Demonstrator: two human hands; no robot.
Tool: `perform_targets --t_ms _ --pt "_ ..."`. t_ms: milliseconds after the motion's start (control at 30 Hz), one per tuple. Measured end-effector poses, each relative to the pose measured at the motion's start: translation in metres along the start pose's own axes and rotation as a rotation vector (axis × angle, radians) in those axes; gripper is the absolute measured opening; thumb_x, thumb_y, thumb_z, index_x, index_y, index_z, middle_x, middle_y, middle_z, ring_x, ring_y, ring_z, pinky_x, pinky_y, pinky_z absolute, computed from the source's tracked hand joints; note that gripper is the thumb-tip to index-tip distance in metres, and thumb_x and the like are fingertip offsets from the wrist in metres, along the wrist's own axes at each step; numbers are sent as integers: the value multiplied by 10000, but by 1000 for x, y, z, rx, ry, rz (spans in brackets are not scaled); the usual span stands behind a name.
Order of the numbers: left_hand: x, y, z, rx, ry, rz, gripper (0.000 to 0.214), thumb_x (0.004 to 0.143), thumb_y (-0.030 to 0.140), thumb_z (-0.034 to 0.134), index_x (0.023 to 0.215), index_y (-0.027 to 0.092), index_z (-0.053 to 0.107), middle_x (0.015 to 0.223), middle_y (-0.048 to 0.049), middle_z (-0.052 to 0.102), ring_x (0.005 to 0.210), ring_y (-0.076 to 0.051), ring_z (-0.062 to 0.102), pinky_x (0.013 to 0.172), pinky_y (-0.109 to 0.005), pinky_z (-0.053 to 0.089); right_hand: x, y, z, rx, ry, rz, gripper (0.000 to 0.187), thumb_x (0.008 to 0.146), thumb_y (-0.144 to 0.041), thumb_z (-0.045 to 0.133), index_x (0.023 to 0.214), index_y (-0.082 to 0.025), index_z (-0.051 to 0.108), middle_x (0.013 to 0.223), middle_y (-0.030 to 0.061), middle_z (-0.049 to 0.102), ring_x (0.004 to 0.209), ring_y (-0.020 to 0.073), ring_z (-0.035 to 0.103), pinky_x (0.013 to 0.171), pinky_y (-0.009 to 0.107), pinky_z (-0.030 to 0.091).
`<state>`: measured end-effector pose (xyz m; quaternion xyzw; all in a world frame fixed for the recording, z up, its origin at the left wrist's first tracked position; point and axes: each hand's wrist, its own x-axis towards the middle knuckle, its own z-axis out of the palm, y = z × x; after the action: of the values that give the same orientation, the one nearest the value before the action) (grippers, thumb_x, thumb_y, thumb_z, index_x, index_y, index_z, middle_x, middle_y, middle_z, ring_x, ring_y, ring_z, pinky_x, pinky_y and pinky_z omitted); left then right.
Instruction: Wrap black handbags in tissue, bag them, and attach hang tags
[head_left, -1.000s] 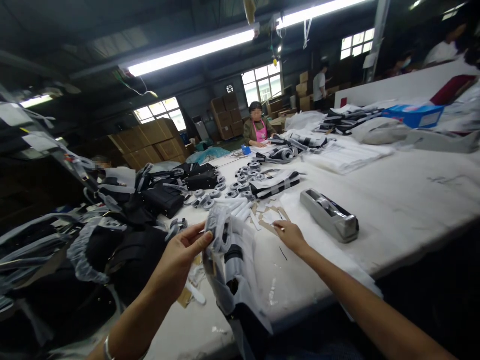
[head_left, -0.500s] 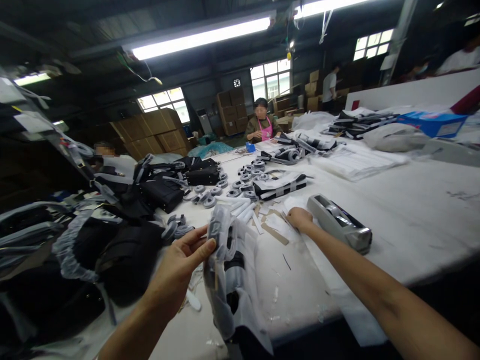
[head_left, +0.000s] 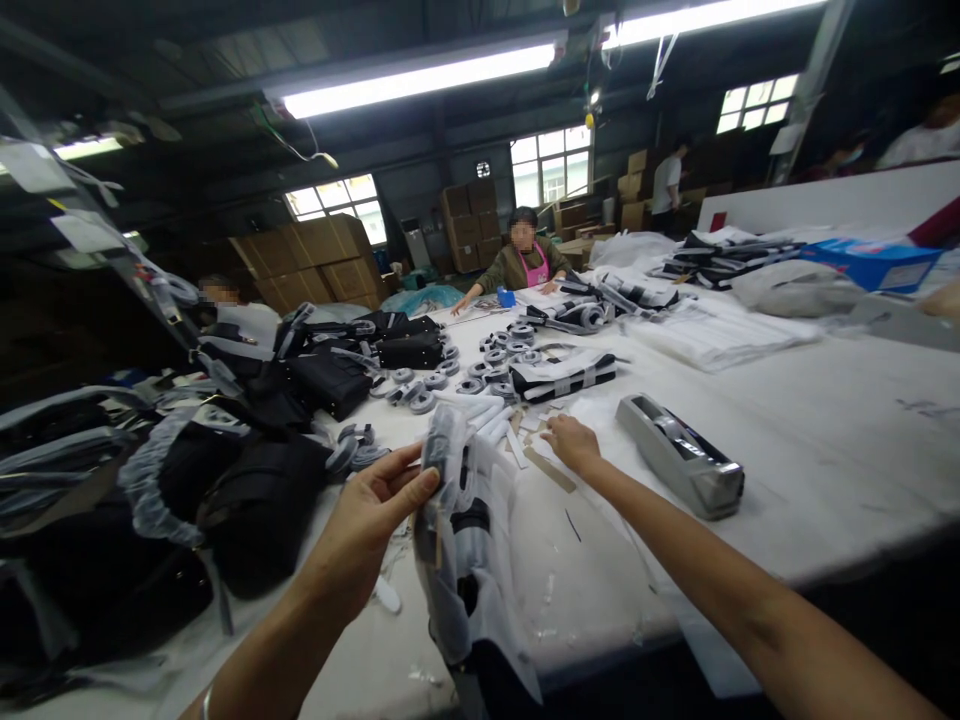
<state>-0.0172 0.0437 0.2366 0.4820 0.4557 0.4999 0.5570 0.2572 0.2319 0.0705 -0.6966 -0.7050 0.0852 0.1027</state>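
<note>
My left hand (head_left: 375, 510) grips the upper edge of a black bag (head_left: 457, 540) wrapped in translucent white packing material, thumb on the near side. The bag stands tilted at the table's front edge, its lower part running out of view. My right hand (head_left: 571, 442) reaches over the table, fingers pointing left and slightly apart, close to several paper and cardboard scraps (head_left: 551, 468). Nothing shows in its fingers. Right of that hand sits a grey tape dispenser (head_left: 679, 455). Beneath my right forearm lies a thin white sheet (head_left: 716, 640) hanging over the edge.
Black bags (head_left: 262, 500) crowd the left side. Several wrapped strap coils (head_left: 420, 390) lie mid-table, beside a flat black-and-white wrapped piece (head_left: 562, 375). Across the table, a person in a pink apron (head_left: 534, 265) reaches out. A blue box (head_left: 870, 262) stands at the far right.
My right hand has moved left from the white sheet towards the scraps, its fingers loosening. My left hand keeps hold of the wrapped bag. The person opposite has stretched out an arm.
</note>
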Motion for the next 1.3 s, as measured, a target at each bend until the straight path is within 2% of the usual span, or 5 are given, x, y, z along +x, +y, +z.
perform_targets --t_ms 200,333,533,833,1300 --pt "-2 2 5 4 18 13 561 733 365 836 1247 205 677 1151 -98 740 1038 -262 700 934 -319 533 7 -57 28 30 -44 -58 394 951 -434 592 1225 -150 592 1216 104 621 1077 240 619 915 453 520" --pt "-5 3 3 3 6 22 546 762 357 815 1261 195 665 1149 -102 740 1034 -259 701 935 -322 531 16 -70 32 -8 -103 -63 350 948 -353 616 1225 -141 594 1228 111 610 1051 231 627 888 433 542" --pt "-7 2 1 -11 -23 48 493 802 325 786 1258 184 662 1144 -104 740 1018 -233 704 903 -283 531 23 -55 21 -122 -158 -97 356 945 -350 622 1232 -141 590 1230 113 607 1044 229 629 879 426 547" --pt "-9 0 -3 -56 -10 64 500 779 322 810 1242 195 672 1092 -85 755 947 -197 714 872 -257 534 -2 -39 17 -265 -134 -176 339 949 -351 616 1216 -143 599 1220 109 614 1040 226 630 884 429 544" --pt "-14 3 -2 -21 18 99 484 780 331 804 1218 167 678 1103 -96 749 965 -201 706 867 -245 529 -13 -22 18 -196 -92 -265 317 946 -356 620 1184 -148 616 1207 103 622 1049 226 627 900 432 535"
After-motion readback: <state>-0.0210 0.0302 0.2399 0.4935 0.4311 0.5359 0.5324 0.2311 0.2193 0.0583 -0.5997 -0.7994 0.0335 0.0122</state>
